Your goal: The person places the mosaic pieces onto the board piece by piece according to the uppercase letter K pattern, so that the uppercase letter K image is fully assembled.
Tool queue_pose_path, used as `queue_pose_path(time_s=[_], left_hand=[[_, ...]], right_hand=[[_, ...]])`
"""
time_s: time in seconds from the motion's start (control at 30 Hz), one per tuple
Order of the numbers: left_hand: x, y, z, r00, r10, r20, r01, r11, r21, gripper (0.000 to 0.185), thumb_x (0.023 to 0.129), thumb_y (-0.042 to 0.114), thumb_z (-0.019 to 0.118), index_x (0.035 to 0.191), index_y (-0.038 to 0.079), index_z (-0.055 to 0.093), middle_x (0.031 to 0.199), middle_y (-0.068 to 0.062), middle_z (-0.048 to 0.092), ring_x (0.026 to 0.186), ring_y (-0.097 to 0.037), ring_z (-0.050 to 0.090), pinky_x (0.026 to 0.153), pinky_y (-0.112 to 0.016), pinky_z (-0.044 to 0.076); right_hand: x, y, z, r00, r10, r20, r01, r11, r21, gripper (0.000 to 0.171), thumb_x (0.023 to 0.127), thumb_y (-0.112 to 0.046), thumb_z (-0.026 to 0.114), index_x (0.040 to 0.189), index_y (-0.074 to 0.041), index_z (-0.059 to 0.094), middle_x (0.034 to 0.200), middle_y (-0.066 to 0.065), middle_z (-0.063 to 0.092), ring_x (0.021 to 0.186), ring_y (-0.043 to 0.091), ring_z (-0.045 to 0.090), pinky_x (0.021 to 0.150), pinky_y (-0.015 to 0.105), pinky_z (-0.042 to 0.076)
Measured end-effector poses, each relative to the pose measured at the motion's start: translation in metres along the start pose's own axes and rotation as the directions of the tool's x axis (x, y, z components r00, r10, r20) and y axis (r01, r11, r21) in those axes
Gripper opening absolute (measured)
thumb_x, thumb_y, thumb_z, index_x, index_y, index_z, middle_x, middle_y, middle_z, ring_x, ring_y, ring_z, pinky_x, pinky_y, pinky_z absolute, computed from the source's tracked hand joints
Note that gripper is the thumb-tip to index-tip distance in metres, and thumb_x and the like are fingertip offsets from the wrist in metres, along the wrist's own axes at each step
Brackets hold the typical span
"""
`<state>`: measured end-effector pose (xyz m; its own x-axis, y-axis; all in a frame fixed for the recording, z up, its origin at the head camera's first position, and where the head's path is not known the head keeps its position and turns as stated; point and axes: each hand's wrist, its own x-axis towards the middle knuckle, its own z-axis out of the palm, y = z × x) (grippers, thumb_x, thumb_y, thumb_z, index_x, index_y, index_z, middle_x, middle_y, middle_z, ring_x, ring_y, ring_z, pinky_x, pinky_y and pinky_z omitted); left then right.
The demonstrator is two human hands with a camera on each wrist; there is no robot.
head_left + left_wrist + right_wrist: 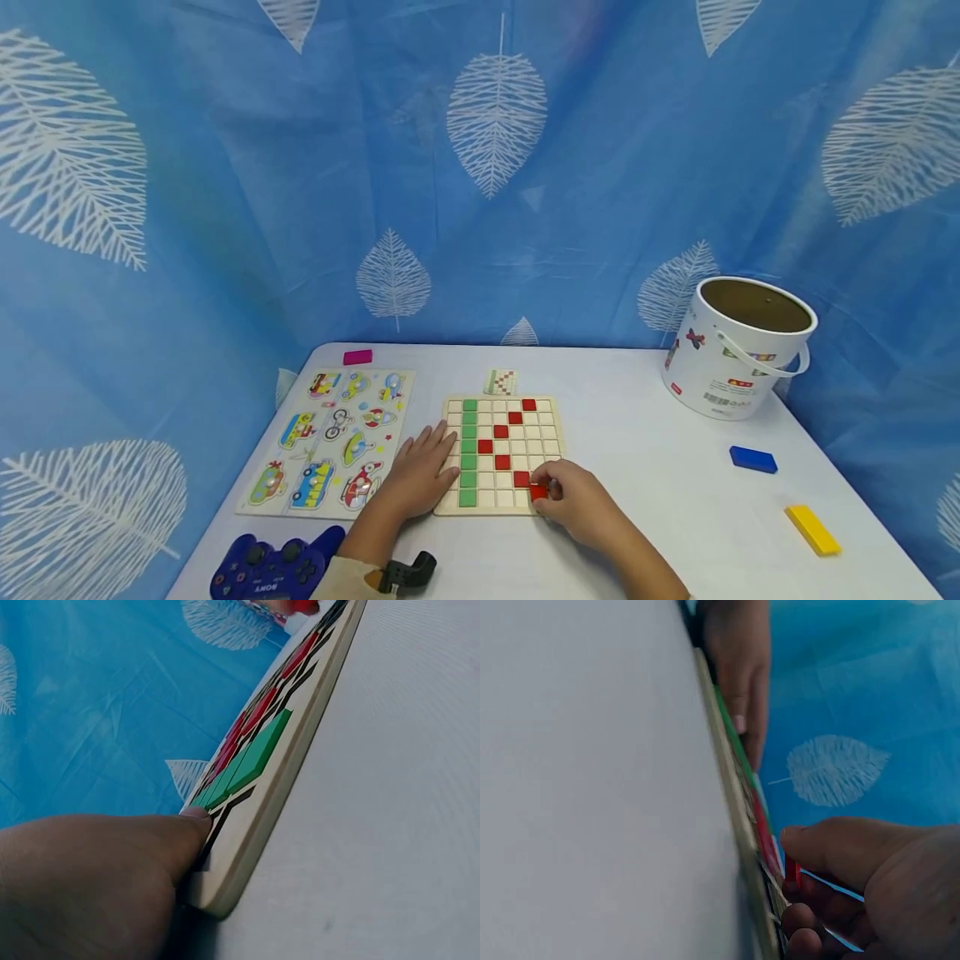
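A wooden grid board [546,406] lies flat on the white table, with a column of green tiles [468,451] on its left and several red tiles [501,432] in a zigzag. My left hand [420,475] rests flat on the board's left edge, fingers straight [187,829]. My right hand [573,497] pinches a red tile [537,492] at the board's lower right corner; the right wrist view shows that red tile [792,871] between thumb and curled fingers. The board's edge [285,765] [731,802] runs through both wrist views.
A vehicle puzzle board [330,437] lies left of the grid, a pink block [357,357] behind it. A small pattern card [501,382] sits behind the grid. A white bucket [738,350], blue block [753,458], yellow block [813,529] are right. A blue game controller [273,567] is front left.
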<state>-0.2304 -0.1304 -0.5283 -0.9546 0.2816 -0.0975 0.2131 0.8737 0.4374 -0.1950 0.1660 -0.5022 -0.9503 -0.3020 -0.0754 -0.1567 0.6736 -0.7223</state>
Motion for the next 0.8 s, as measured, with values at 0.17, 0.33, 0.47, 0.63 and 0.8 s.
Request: queue_pose_path(time_s=[0.17, 0.33, 0.47, 0.63, 0.8], left_hand=[[0.0000, -0.0016, 0.0008, 1.000, 0.006, 0.008, -0.005, 1.000, -0.014, 0.065, 0.106, 0.042, 0.057, 0.163, 0.015, 0.039, 0.174, -0.009, 0.024, 0.162, -0.035, 0.018, 0.129, -0.061, 0.014], [0.0001, -0.0025, 0.0011, 1.000, 0.000, 0.004, 0.000, 1.000, -0.009, 0.065, 0.106, 0.041, 0.058, 0.163, 0.016, 0.039, 0.174, -0.009, 0.024, 0.162, -0.035, 0.018, 0.129, -0.061, 0.013], [-0.0015, -0.0022, 0.0015, 1.000, -0.002, 0.006, 0.002, 1.000, -0.014, 0.065, 0.106, 0.042, 0.057, 0.163, 0.016, 0.040, 0.174, -0.008, 0.024, 0.162, -0.035, 0.018, 0.129, -0.061, 0.013], [-0.0031, -0.0006, 0.0014, 1.000, 0.001, 0.002, -0.001, 1.000, -0.017, 0.065, 0.105, 0.042, 0.058, 0.163, 0.016, 0.040, 0.174, -0.008, 0.025, 0.162, -0.035, 0.018, 0.129, -0.061, 0.013], [-0.0030, -0.0015, 0.0002, 1.000, 0.008, -0.014, -0.008, 1.000, -0.003, 0.065, 0.106, 0.042, 0.057, 0.163, 0.016, 0.040, 0.174, -0.008, 0.025, 0.162, -0.035, 0.019, 0.129, -0.061, 0.014]], right_hand=[[0.0012, 0.0007, 0.0095, 1.000, -0.010, -0.020, 0.008, 0.996, -0.090, 0.017, 0.086, -0.012, 0.083, 0.098, -0.020, 0.073, 0.089, -0.005, 0.055, 0.077, 0.009, 0.048, 0.063, 0.024, 0.042], [0.0034, 0.0041, 0.0110, 1.000, 0.002, -0.022, -0.005, 0.994, -0.108, 0.019, 0.083, -0.012, 0.083, 0.096, -0.021, 0.074, 0.090, -0.003, 0.052, 0.078, 0.010, 0.046, 0.065, 0.025, 0.041], [0.0017, 0.0054, 0.0107, 1.000, 0.002, -0.012, -0.003, 0.992, -0.128, 0.015, 0.083, -0.020, 0.086, 0.091, -0.023, 0.073, 0.086, -0.005, 0.053, 0.076, 0.009, 0.047, 0.064, 0.024, 0.041], [-0.0008, 0.0052, 0.0106, 1.000, -0.008, -0.028, 0.004, 0.992, -0.128, 0.014, 0.085, -0.021, 0.085, 0.091, -0.024, 0.073, 0.085, -0.007, 0.053, 0.074, 0.007, 0.048, 0.063, 0.024, 0.042], [0.0011, 0.0048, 0.0121, 0.997, -0.037, -0.070, 0.027, 0.990, -0.142, 0.017, 0.085, -0.020, 0.086, 0.090, -0.025, 0.071, 0.086, -0.009, 0.055, 0.073, 0.005, 0.048, 0.063, 0.023, 0.043]])
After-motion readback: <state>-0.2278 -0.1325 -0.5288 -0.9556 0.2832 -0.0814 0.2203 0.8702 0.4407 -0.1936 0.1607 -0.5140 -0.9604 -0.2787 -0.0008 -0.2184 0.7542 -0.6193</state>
